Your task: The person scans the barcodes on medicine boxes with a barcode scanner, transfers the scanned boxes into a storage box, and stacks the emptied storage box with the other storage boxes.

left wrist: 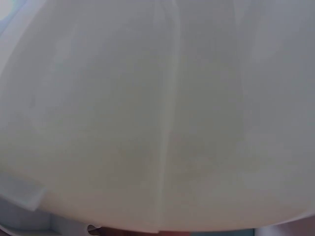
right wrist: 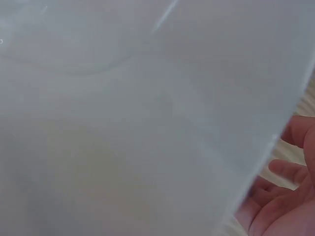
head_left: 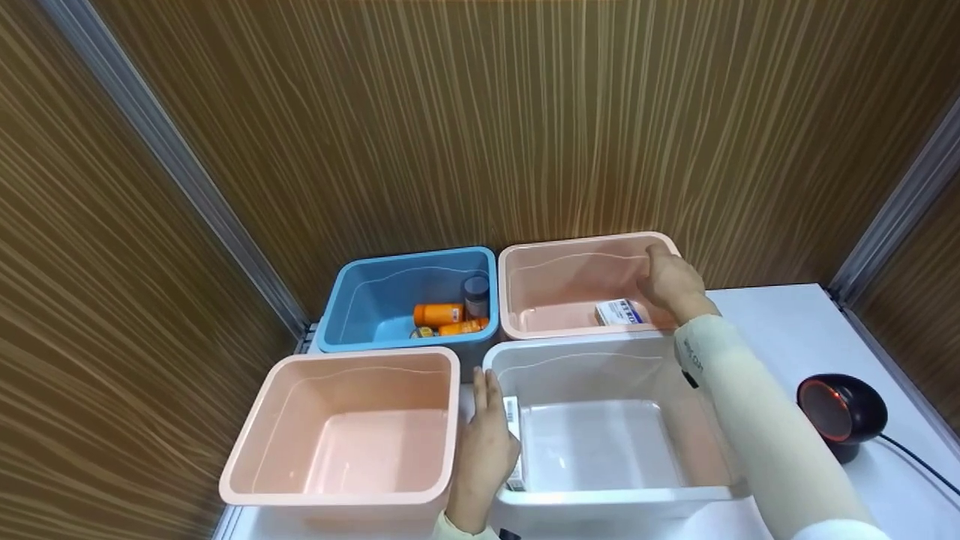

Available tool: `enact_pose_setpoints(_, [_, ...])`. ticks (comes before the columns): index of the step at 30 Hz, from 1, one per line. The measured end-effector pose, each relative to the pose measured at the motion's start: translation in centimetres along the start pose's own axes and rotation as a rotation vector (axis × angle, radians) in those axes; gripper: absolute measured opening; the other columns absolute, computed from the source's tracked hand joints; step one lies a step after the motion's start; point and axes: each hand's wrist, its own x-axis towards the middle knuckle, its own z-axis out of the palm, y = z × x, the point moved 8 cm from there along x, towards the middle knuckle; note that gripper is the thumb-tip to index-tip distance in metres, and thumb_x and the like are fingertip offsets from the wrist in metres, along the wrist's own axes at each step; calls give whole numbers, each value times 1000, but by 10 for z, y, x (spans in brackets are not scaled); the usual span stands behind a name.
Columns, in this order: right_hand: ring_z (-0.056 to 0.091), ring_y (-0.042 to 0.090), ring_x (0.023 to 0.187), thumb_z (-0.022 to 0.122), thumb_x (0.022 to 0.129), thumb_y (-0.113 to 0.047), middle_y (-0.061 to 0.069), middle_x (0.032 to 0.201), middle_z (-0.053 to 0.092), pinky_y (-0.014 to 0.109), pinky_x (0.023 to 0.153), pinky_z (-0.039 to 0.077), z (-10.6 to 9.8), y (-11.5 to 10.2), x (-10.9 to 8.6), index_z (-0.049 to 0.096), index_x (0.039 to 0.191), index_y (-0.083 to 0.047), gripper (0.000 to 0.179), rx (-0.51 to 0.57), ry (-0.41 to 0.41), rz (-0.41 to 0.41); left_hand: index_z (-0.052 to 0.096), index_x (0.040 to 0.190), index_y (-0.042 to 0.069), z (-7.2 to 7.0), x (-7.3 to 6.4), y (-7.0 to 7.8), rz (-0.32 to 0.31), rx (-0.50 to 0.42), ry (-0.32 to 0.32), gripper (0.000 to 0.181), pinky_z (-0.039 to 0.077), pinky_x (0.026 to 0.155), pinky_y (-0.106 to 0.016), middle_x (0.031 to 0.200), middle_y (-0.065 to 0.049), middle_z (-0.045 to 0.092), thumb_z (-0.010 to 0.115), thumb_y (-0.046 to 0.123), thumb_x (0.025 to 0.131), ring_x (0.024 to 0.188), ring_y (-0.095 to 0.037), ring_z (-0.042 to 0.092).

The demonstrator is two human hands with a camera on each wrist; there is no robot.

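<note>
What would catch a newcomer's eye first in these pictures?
Probably the bright orange containers in the blue bin, at the back left. Next, the round black device with its red glow, on the white tabletop at the right. Then the left hand at the white bin's left side, and the right hand at the right end of the peach bin behind it.

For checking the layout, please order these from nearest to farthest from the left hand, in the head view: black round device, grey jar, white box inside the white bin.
From the left hand:
1. White box: just to its right, inside the white bin.
2. Grey jar: ahead, in the blue bin.
3. Black round device: far right, on the table.
</note>
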Motion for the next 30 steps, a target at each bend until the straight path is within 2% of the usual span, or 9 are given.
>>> enact_pose_setpoints(3, [57,45,112,51,99,-16,30,133,55,59,99,44,2,-23,-3,37,149,3,55,34,1,-75,31,155,-6,-1,-1,-1,-2,-6,9,81,40,46,-20,164,-23,17,64,-11,81,47,-9,40])
enact_pose_setpoints(5, [60,38,100,50,99,-18,26,121,62,55,92,48,4,-41,-8,45,144,2,50,39,-1,-142,31,155,-6,-1,-1,-2,-4,-11,11,80,39,45,-21,164,-23,17,63,-11,82,48,-9,41])
enact_pose_setpoints(10, [66,34,90,54,98,-16,18,100,70,51,83,53,16,-101,-33,64,119,2,29,38,-26,-404,31,155,-6,-2,-2,-3,-3,-2,14,79,39,45,-21,164,-23,17,63,-9,82,48,-9,41])
enact_pose_setpoints(13, [67,29,87,59,95,-10,12,95,70,47,78,56,34,-135,-55,69,105,0,17,77,-134,-553,31,155,-5,-2,-2,-4,-11,4,11,80,40,46,-21,165,-23,17,64,-9,82,49,-9,42])
enact_pose_setpoints(18, [62,14,68,64,94,-10,0,83,67,33,63,55,81,-165,-89,73,96,-7,10,19,-376,-667,31,155,-5,-2,-1,-3,-12,0,6,82,41,47,-21,165,-22,17,67,-9,81,52,-10,44])
enact_pose_setpoints(21, [61,10,60,64,93,-8,4,87,71,27,56,53,114,-170,-107,75,102,-4,15,-41,-535,-696,31,156,-4,-1,-1,-2,-16,2,3,83,41,47,-21,165,-21,18,68,-9,81,52,-10,44])
enact_pose_setpoints(25, [58,10,55,67,89,-4,7,95,72,26,49,50,154,-160,-124,72,126,-11,38,-118,-742,-608,30,157,-2,1,1,-1,-33,18,-11,84,42,48,-21,165,-20,17,69,-6,82,54,-11,48])
enact_pose_setpoints(28, [57,12,54,73,89,-7,2,90,70,26,48,48,172,-152,-130,67,136,-23,51,-184,-818,-531,29,157,-2,1,1,-3,-36,47,-21,85,45,52,-22,165,-20,17,72,0,84,62,-15,55])
enact_pose_setpoints(30, [58,13,56,77,87,-12,-3,87,66,28,49,49,179,-149,-134,64,139,-32,57,-239,-828,-514,29,157,-3,-1,1,-3,-24,58,-11,86,46,53,-24,165,-22,18,74,2,84,64,-17,57])
